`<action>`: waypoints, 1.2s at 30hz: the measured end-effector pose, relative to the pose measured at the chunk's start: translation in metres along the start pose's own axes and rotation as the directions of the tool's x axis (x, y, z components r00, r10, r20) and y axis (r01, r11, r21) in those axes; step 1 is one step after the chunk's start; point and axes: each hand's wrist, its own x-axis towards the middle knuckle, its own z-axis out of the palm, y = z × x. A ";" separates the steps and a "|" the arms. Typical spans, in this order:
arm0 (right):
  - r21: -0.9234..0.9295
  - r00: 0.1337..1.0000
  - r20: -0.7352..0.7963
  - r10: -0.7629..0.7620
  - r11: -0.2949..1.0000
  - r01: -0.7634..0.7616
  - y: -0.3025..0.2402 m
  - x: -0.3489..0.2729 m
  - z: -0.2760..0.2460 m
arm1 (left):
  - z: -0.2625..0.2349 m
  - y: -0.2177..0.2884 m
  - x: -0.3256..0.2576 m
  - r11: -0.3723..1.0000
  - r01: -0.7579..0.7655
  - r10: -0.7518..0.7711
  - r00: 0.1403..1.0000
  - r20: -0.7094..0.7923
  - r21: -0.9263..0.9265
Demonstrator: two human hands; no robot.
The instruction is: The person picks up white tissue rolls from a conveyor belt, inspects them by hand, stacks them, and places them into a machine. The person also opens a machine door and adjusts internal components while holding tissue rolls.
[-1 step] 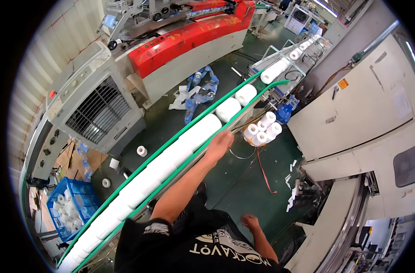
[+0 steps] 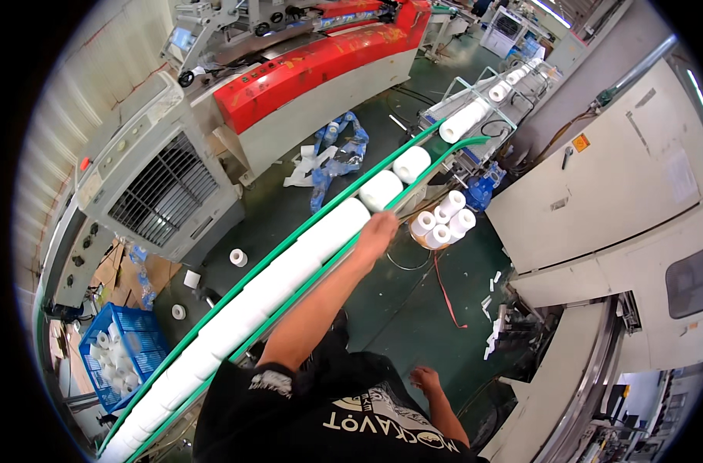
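Note:
A row of white paper rolls [image 2: 282, 270] lies on a conveyor between green guide rails [image 2: 236, 289], running from lower left to upper right. Over the near rail reaches my left hand [image 2: 376, 237], close beside the rolls. Its fingers are blurred and partly hidden, so any grip on a roll or rail cannot be made out. Just beyond it sit two shorter rolls, one plump roll [image 2: 381, 190] and another [image 2: 412, 164] with its core showing. Low by my body hangs my right hand [image 2: 425, 378], fingers curled in, with nothing visible in it.
Several rolls stand in a round container [image 2: 442, 224] beyond the conveyor's near side. A blue crate [image 2: 147, 343] of rolls, a grey air cooler [image 2: 166, 181] and a red-topped machine [image 2: 313, 69] are across the belt. Pale cabinets [image 2: 598, 177] stand right; a red strap [image 2: 446, 297] lies on the floor.
The rolls near my left hand have shifted slightly toward the lower left along the conveyor. My left hand has moved slightly relative to them; my right hand is nearly unchanged.

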 end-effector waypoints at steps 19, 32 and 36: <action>-0.621 0.707 0.385 -0.593 0.401 0.674 -0.055 0.194 -0.123 | 0.010 -0.082 0.252 0.981 0.174 -0.015 0.526 -0.851 0.090; 0.023 0.688 0.647 -0.330 0.910 0.415 -0.492 0.252 -0.028 | 0.073 0.065 0.091 0.582 -0.232 -0.030 0.952 -0.305 -0.779; 0.208 0.249 0.852 -0.460 0.734 0.646 -0.588 0.119 0.063 | 0.089 0.065 0.088 0.464 -0.261 0.060 0.963 -0.264 -0.847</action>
